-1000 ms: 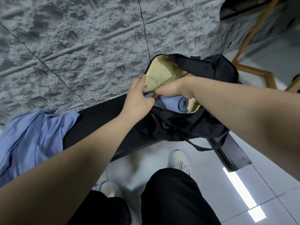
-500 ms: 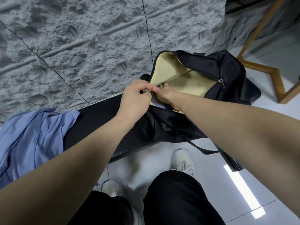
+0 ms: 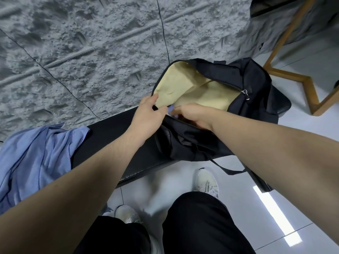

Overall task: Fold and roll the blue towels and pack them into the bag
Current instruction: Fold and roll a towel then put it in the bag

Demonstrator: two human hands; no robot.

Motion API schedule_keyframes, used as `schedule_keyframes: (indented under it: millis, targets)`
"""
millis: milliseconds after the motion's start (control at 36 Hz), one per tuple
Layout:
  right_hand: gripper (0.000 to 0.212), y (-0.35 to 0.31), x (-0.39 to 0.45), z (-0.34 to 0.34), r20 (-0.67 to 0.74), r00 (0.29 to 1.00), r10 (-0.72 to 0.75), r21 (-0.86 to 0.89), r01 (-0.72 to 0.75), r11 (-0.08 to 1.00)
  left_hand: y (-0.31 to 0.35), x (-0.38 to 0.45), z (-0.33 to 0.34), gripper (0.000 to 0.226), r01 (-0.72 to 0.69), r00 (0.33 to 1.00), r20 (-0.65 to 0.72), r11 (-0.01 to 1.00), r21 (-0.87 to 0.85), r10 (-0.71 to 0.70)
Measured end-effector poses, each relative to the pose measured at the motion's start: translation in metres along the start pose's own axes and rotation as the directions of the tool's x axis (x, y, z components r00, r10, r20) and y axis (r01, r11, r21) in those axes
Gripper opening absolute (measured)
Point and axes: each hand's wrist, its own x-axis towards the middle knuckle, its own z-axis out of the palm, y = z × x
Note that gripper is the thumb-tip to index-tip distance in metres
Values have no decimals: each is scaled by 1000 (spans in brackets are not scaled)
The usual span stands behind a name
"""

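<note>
Two legs in black trousers [image 3: 201, 222] filled the nearest part of the view, with pale sneakers [image 3: 207, 182] planted on the glossy grey floor [image 3: 302, 195]. Just beyond them ran a black bench [image 3: 117, 136]. A loose heap of blue towels [image 3: 34, 154] lay crumpled on its left end, well apart from the bag.

Both bare forearms reached forward over the bench to the black bag [image 3: 253, 77], which sat on the bench's right end with its mouth unzipped and its cream lining [image 3: 185, 85] showing. The left hand [image 3: 146, 116] pinched the near edge of the opening between thumb and fingers and held the flap up. The right hand [image 3: 192, 114] was curled down inside the mouth of the bag, its fingers mostly hidden; a small patch of a blue towel [image 3: 171, 108] showed just at its fingertips, but whether the hand gripped it could not be told. A metal zipper pull [image 3: 245, 94] hung on the bag's far right edge.

Behind the bench rose a rough grey textured wall [image 3: 91, 43], and a wooden frame [image 3: 300, 77] stood on the floor at the far right.
</note>
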Motion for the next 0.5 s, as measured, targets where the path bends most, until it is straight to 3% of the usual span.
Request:
schedule_keyframes:
  millis: [56,139,250,500]
  targets:
    - [6,4,-3,3,30,999,-15,-13,16,1000,-3,1,2,57,25,999,27,1000,-4,-25]
    - [1,4,-1,7,-36,995,-91,-81,88,993,-8,2,4,57,38,998,49,999,13,-39]
    - [6,2,2,10,-117,988,-98,-126,83,989,-10,4,4,57,48,997,64,999,8,-48]
    - [18,2,-12,9,-91,988,-122,-245,97,965,-16,3,3,60,19,985,171,996,91,-35]
